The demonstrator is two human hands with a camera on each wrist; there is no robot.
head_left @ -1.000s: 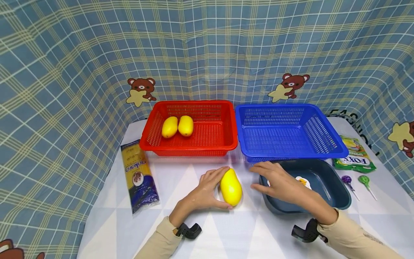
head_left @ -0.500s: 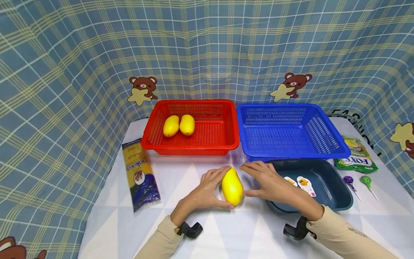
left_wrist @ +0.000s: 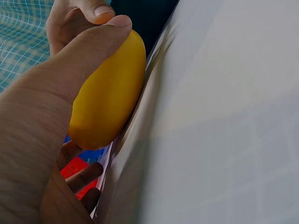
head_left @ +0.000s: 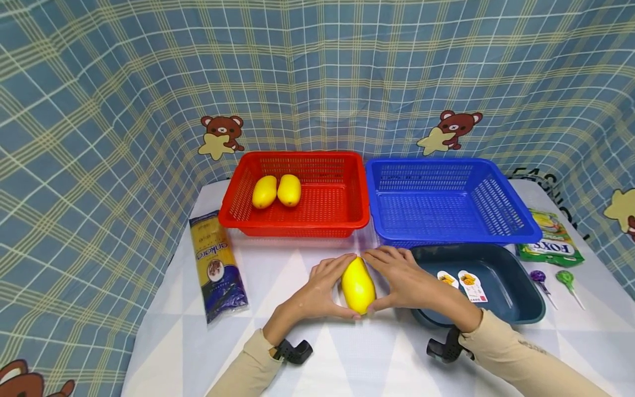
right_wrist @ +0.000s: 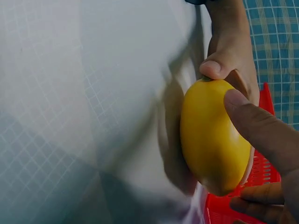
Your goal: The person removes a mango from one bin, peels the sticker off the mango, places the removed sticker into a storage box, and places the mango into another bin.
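Observation:
A yellow mango (head_left: pixel 358 285) lies on the white cloth between my two hands in the head view. My left hand (head_left: pixel 319 292) grips it from the left, thumb at its near end and fingers by its far end. From the other side my right hand (head_left: pixel 404 280) holds it the same way, fingertips at the top and thumb low. In the right wrist view the right thumb (right_wrist: pixel 238 99) rests on the mango's skin, and the left thumb tip is at its stem end. The left wrist view shows the left thumb (left_wrist: pixel 117 28) over one end of the mango.
Behind the hands stand a red basket (head_left: pixel 297 225) with two yellow mangoes (head_left: pixel 276 191) and a blue basket (head_left: pixel 426 207). Right of my right hand is a dark tray (head_left: pixel 511 286) with stickers. A pasta packet (head_left: pixel 218 267) lies left; a candy bag (head_left: pixel 550 240) and two lollipops (head_left: pixel 565 278) lie right.
My right hand has moved left from above the dark tray onto the mango, uncovering the stickers. The left hand and mango have stayed in place.

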